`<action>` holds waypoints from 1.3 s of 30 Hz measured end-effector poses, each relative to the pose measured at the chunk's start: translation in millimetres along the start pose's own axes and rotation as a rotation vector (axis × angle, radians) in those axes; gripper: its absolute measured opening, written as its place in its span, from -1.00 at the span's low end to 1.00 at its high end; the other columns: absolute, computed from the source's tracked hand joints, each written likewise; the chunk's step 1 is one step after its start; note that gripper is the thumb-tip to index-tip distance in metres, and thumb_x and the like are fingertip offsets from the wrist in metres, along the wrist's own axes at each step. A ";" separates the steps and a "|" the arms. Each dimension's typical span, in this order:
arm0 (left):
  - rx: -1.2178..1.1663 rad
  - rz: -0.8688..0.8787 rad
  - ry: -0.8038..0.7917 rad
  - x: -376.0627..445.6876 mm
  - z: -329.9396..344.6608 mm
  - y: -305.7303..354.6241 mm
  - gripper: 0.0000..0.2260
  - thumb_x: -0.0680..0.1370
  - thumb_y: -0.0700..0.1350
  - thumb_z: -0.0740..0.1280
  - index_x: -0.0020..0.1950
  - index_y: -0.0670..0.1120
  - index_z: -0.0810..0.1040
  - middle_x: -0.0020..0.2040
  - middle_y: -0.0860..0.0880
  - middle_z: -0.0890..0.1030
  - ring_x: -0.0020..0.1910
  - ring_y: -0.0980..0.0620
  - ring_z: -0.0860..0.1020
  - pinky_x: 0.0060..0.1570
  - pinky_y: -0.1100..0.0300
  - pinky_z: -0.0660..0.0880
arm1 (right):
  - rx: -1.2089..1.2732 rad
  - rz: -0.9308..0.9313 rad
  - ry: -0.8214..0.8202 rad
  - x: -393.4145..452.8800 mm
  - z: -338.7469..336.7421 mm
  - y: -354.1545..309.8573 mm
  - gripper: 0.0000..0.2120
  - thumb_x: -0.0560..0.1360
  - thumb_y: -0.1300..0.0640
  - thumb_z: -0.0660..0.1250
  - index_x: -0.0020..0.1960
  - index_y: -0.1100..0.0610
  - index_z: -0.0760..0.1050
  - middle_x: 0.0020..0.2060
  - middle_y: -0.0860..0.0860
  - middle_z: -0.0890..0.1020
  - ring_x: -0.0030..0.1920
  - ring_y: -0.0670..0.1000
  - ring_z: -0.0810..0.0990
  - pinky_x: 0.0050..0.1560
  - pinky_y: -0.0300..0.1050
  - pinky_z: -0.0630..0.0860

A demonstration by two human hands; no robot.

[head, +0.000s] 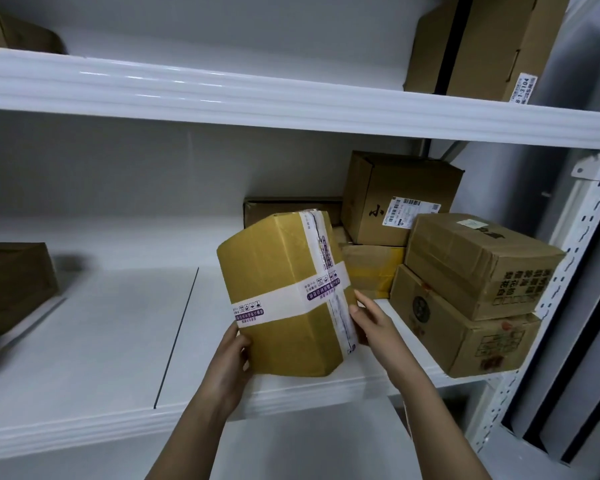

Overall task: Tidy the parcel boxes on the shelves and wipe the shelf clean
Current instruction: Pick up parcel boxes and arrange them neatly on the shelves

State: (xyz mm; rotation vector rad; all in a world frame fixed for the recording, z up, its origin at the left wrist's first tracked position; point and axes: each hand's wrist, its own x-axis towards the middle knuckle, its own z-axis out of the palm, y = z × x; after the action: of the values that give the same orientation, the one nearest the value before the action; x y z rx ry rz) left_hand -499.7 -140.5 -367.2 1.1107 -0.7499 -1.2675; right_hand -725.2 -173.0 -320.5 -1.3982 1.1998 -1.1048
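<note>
You hold a taped yellow parcel box (284,292) tilted above the white shelf (101,341), your left hand (231,355) gripping its lower left edge, your right hand (371,320) against its right side. Brown stacked boxes (471,292) sit just right.

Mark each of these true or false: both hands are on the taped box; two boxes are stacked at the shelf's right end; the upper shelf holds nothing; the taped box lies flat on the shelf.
1. Both hands are on the taped box. True: the left hand and right hand hold its lower corners.
2. Two boxes are stacked at the right end. True: the upper box sits on the lower box.
3. The upper shelf holds nothing. False: a tall box stands on it at the right.
4. The taped box lies flat. False: it is held tilted.
</note>
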 end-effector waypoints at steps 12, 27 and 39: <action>0.151 0.274 0.088 -1.1 3.4 4.2 -0.58 0.55 -0.37 0.18 0.31 0.03 0.38 0.22 0.03 0.58 0.23 0.03 0.51 0.07 0.21 0.45 | 0.029 0.167 0.220 34.4 16.4 0.8 -0.66 0.60 -0.14 0.13 0.34 -0.14 0.42 0.35 0.03 0.41 0.33 0.14 0.40 0.36 0.14 0.35; 0.093 0.167 -0.080 -10.4 10.0 36.6 -0.51 0.56 0.32 -0.01 0.45 0.21 0.31 0.45 0.17 0.34 0.46 0.14 0.23 0.44 -0.07 0.18 | 0.594 0.181 -0.048 5.3 15.8 -12.3 -0.47 0.64 -0.19 -0.07 0.08 0.07 0.59 -0.11 0.06 0.72 -0.17 0.07 0.70 -0.17 -0.02 0.64; 0.016 0.050 -0.120 -7.3 8.0 81.3 -0.75 0.53 0.09 0.19 -0.03 -0.06 0.51 -0.22 -0.06 0.62 -0.19 -0.04 0.55 -0.28 0.16 0.47 | 0.634 0.332 -0.217 -1.4 13.5 -12.7 -0.54 0.53 -0.13 0.12 0.19 0.15 0.56 -0.02 0.18 0.68 0.00 0.16 0.59 0.01 0.02 0.49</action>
State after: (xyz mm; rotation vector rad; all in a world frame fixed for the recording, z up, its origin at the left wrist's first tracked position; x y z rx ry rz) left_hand -479.9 -140.1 -287.6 1.0287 -0.8740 -1.2965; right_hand -710.4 -169.4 -309.8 -0.7739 0.7869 -0.9522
